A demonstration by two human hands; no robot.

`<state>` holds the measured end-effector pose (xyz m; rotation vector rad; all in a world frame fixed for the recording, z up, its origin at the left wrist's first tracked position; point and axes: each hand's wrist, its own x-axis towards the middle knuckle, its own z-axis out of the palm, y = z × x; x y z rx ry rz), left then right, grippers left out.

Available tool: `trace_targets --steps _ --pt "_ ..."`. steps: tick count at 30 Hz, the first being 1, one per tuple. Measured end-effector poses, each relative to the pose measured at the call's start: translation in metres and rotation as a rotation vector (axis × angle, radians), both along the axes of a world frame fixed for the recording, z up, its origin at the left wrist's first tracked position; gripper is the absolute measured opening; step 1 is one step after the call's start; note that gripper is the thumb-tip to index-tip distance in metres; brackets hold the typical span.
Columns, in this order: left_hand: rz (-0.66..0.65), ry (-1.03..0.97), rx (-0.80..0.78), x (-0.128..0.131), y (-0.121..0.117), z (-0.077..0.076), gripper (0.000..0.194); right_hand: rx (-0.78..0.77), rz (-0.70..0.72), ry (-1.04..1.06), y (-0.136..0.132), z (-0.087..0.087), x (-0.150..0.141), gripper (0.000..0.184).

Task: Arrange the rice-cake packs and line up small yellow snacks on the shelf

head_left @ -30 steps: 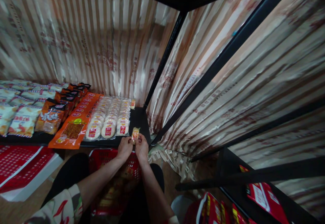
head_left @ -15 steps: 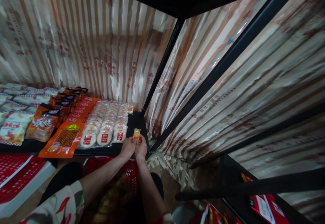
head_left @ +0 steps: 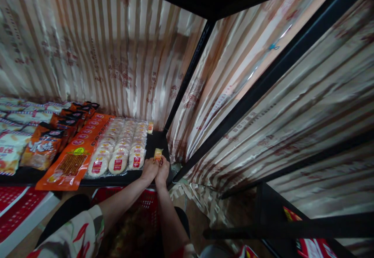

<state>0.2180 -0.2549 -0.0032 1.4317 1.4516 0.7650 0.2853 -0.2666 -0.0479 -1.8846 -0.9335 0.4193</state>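
Observation:
Both my hands meet at the front right corner of a black shelf (head_left: 159,140). My left hand (head_left: 149,170) and my right hand (head_left: 163,170) are pinched together on one small yellow-orange snack packet (head_left: 158,154), held upright just above the shelf's bare surface. Directly left of the packet lie rows of round white rice-cracker packs (head_left: 122,147) with red labels. Another small yellow packet (head_left: 150,127) stands at the back of the shelf against the curtain.
A long orange snack bag (head_left: 76,153), dark orange chip bags (head_left: 43,147) and pale bags (head_left: 13,133) fill the shelf leftwards. A red basket (head_left: 143,205) sits below my arms. Black rack posts (head_left: 189,69) and striped curtains (head_left: 96,51) surround the shelf. Red boxes (head_left: 314,246) lie lower right.
My hands with the small packet have moved slightly forward onto the shelf corner; the view has shifted, so the shelf goods sit lower and further left in the picture.

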Motion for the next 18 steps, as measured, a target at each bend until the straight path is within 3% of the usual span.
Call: trace_targets --steps 8,11,18 --pt "0.019 -0.076 -0.003 0.006 0.011 -0.006 0.011 -0.062 -0.030 -0.100 0.007 0.004 0.001 0.036" --pt "-0.022 0.014 -0.030 0.007 0.016 -0.004 0.018 -0.049 -0.055 -0.127 0.014 0.002 0.002 0.034" --pt "-0.094 0.250 -0.037 0.011 0.022 0.021 0.033 0.012 -0.087 -0.146 0.032 -0.007 0.006 0.033"
